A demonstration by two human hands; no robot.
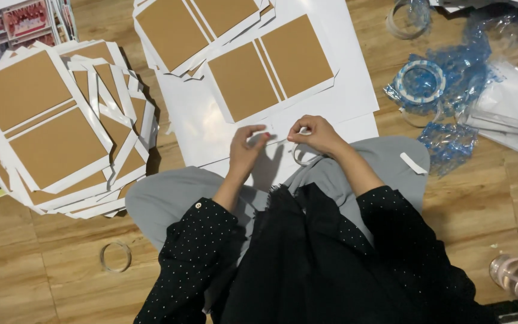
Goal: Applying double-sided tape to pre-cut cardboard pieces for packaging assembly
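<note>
White tape strip [278,140] btwn left hand [246,149] & right hand [314,135]

Even indoor light from above — soft shadows, glare on white sheets, edges slightly blurred.

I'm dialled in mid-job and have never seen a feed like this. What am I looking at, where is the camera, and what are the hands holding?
There is no machine here: one camera, worn on a person's head, looks down at their lap and the wooden floor. The left hand and right hand pinch a thin white strip stretched between them, and a tape ring hangs under the right hand. In front lies a white sheet with two brown boards. On the left is a stack of similar boards, on the right a blue tape roll among plastic wrappers, and a loose ring lies near the left knee.
</note>
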